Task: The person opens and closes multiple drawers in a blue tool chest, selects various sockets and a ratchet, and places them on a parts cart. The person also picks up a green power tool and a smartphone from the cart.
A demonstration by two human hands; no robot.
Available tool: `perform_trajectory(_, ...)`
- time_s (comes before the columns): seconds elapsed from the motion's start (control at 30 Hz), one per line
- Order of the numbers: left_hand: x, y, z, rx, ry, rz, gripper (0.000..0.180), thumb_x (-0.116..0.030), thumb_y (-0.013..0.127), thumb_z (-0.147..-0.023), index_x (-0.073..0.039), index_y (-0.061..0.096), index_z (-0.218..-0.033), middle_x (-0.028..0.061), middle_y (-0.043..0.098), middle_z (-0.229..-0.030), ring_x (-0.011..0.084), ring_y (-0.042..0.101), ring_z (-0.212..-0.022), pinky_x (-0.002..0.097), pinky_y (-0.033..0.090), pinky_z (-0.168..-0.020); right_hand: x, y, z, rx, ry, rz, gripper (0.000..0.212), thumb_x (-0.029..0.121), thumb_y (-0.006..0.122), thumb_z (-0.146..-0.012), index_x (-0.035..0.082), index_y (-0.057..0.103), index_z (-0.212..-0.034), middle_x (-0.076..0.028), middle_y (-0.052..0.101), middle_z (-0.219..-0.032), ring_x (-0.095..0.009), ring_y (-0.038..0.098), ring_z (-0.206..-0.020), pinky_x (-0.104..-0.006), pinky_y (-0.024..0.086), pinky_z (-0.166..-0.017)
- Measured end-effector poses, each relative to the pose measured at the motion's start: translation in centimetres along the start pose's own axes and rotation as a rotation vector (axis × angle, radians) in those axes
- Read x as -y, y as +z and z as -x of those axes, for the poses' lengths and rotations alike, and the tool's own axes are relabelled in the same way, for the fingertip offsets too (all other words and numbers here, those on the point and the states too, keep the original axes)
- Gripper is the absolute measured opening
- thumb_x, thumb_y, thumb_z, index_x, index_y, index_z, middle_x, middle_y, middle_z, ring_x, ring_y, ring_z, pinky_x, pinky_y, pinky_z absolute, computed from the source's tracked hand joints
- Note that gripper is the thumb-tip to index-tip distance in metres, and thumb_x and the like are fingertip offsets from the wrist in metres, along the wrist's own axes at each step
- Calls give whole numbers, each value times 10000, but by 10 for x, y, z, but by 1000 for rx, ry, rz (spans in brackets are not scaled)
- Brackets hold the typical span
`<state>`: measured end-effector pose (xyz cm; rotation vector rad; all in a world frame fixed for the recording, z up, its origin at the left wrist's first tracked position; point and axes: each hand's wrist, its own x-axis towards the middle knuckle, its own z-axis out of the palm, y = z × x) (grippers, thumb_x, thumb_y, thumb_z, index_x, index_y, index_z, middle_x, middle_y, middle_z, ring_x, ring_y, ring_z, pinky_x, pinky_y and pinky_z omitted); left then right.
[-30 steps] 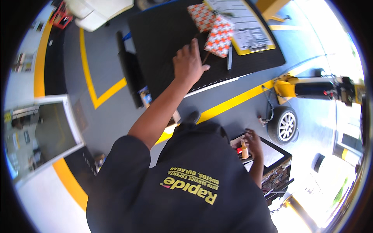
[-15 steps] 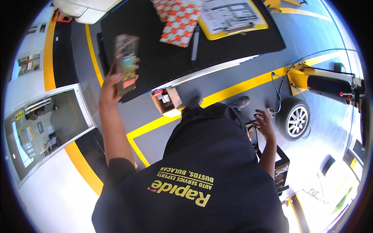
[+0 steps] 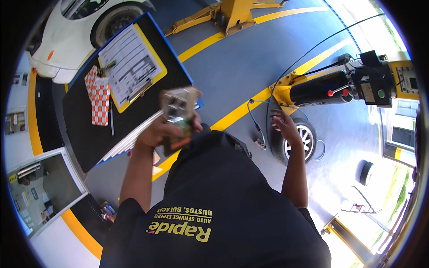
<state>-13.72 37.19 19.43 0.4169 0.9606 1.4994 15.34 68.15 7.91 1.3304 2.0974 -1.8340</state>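
Note:
My left hand [image 3: 154, 133] is wrapped round a rectangular package [image 3: 176, 107], smeared by motion, with a pale, silvery upper part and green and orange lower down. It is held up in front of my body, by the near right corner of a black-topped bench [image 3: 82, 143]. My right hand [image 3: 284, 126] hangs in the air to the right, its fingers loosely bent and apart, with nothing seen in it. From this view it overlaps a tyre on a light spoked rim [image 3: 305, 142].
On the bench lie a yellow clipboard [image 3: 163, 71] with papers and orange-checked packets [image 3: 101, 105]. A white car [image 3: 58, 42] stands beyond. At the right are a yellow-and-black machine [image 3: 321, 88] with hoses and another tyre [image 3: 367, 173] farther off. Yellow lines [image 3: 232, 115] mark the grey floor.
My view has swung right, so the bench now sits farther left. The package in my left hand has come nearer my body. My right hand stays raised and empty.

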Motion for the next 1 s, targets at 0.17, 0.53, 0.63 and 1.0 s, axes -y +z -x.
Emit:
perform_trajectory(0.17,26,41,-105,246,-272,-215,916,-207,748,-806,-83,202,-1531,137,583,-1157,225,632,-998,362,518,-898,45,-18,-54,119,-87,-18,372,247,603,-983,67,553,-1305,-90,642,-1141,-163,631,-959,-301,481,-841)
perform_trajectory(0.53,-52,-11,-357,430,-383,-384,951,-34,714,-842,-201,134,-1577,90,539,-1098,219,591,-1103,368,511,-939,-57,-125,-270,-216,-60,329,394,282,639,-893,-26,609,-1137,-226,673,-1030,-379,654,-941,-423,502,-815)
perform_trajectory(0.63,-94,-25,-425,460,-440,-438,932,-76,724,-833,-211,166,-1568,91,522,-1134,211,594,-1098,376,522,-935,-101,-138,-314,-56,527,280,391,253,691,-860,34,633,-1179,-172,710,-933,-307,691,-852,-432,539,-775)
perform_trajectory(1.0,-123,-110,-705,109,-789,-826,744,-420,752,-799,-272,367,-1418,72,555,-1121,188,597,-922,404,526,-700,-78,-226,-448,33,784,-379,208,280,599,-973,187,624,-1157,-58,714,-1031,-218,677,-816,-442,512,-767)
